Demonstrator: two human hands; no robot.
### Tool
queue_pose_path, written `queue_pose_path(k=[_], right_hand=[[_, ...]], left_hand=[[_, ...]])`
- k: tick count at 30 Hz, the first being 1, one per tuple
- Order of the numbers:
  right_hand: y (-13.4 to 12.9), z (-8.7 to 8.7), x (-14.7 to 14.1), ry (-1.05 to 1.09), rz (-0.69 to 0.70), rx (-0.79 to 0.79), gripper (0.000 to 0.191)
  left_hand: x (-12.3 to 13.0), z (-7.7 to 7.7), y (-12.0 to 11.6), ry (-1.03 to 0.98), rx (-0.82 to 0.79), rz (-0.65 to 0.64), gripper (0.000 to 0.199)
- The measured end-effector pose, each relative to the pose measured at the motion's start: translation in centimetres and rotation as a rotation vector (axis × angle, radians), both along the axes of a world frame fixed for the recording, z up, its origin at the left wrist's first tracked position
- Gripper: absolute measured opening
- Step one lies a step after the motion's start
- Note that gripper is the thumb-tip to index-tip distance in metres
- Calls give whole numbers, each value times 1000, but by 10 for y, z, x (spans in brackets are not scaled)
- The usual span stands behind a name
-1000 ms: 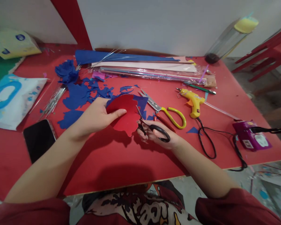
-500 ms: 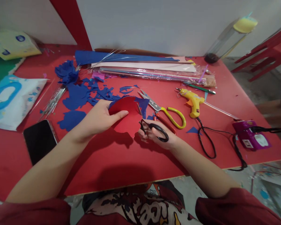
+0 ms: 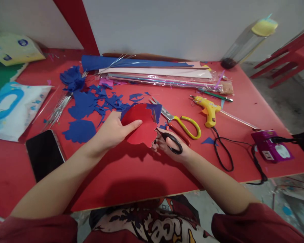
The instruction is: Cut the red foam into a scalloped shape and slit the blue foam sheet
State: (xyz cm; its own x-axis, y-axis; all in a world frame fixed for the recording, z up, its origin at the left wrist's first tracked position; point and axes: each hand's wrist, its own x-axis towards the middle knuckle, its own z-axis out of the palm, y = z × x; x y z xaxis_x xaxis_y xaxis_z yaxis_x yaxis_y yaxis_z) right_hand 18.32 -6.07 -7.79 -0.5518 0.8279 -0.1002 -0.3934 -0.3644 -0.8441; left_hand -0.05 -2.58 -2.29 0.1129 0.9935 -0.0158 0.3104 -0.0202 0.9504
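Note:
My left hand pinches a red scalloped paper piece with its thumb on top. Blue paper shows behind the red piece along its upper edge. My right hand is closed round black-handled scissors, whose blades are at the right edge of the red and blue paper. Part of the blades is hidden by the paper. Blue cut-out shapes and blue scraps lie beyond my left hand. Yellow-handled scissors rest on the table past my right hand, beside a red-handled tool.
A yellow glue gun lies at right, cabled towards a purple power box. At left are a phone, a wipes pack and a bundle of wires. Paper rolls line the back; a bottle stands behind.
The red and blue paper has shifted slightly right with my left hand, and turned a little. The scissor blades have moved along its right edge. A dark shape has come in at the far right.

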Motion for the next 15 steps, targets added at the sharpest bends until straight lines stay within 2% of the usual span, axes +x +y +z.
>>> queue_pose_path(k=[8, 12, 15], right_hand=[[0, 0, 0, 1, 32, 55, 48], [0, -5, -2, -20, 12, 49, 50], [0, -7, -3, -19, 7, 59, 51]], left_hand=[[3, -3, -3, -117, -57, -19, 30], [4, -9, -4, -171, -76, 17, 29], [5, -14, -5, -166, -87, -12, 25]])
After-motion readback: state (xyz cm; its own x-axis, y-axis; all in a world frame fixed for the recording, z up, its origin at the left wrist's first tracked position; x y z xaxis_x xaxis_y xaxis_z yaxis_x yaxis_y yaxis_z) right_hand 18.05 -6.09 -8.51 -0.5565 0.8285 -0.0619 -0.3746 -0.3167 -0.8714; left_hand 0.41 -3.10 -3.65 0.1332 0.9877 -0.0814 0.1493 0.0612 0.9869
